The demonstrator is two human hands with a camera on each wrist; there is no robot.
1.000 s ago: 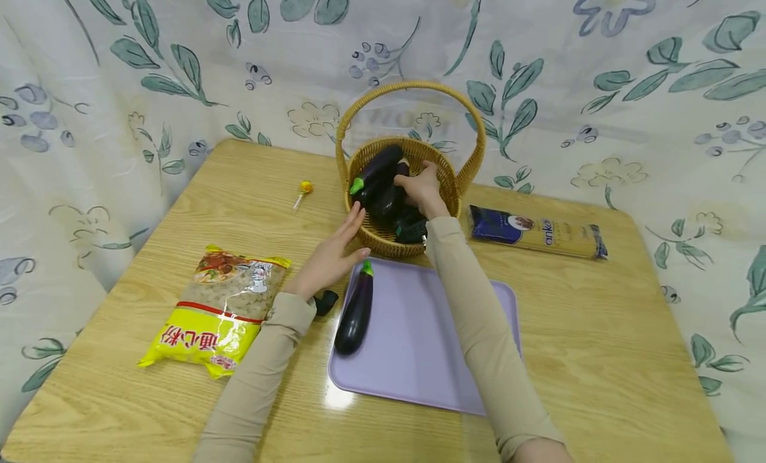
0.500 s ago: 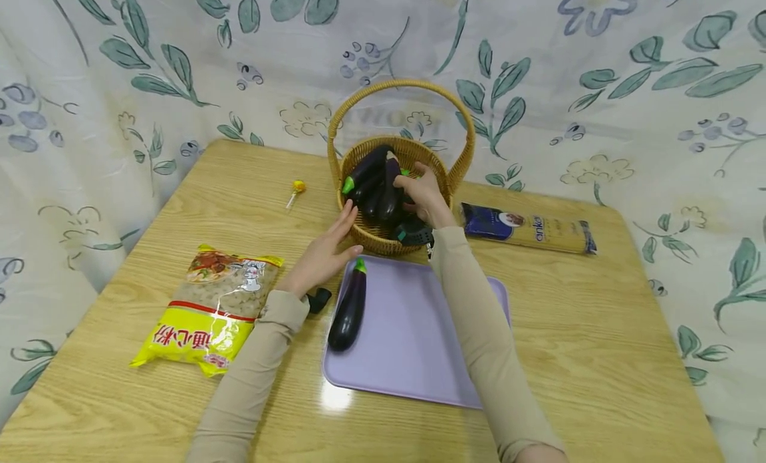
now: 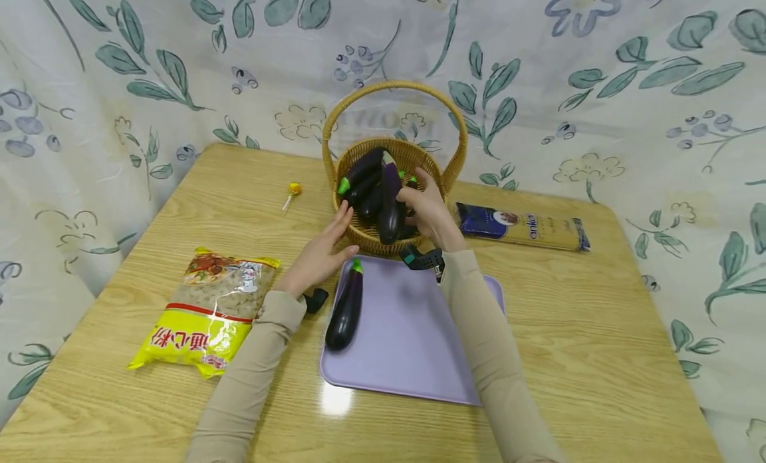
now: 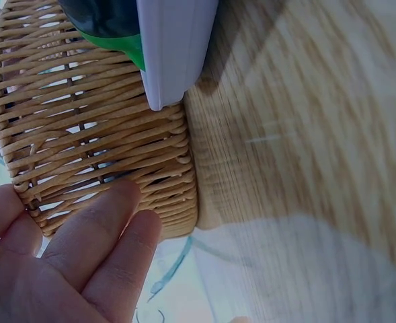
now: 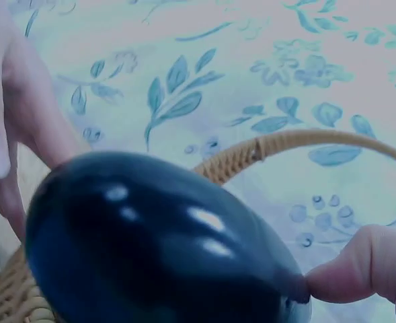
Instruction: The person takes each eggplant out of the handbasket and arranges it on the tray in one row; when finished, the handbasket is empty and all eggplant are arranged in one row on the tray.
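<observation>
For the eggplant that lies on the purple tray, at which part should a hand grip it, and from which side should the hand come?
Grip the eggplant around its thick dark middle, coming from above. It lies flat along the left edge of the purple tray, green stem toward the basket, so its top and both long sides are open. The stem end is narrow and sits near the left hand, which probably makes it a poorer hold.

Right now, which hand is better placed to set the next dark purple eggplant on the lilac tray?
The right hand. It already grips a dark purple eggplant above the woven wicker basket, just behind the lilac tray. The left hand rests flat against the basket's outer wall, holding nothing.
</observation>
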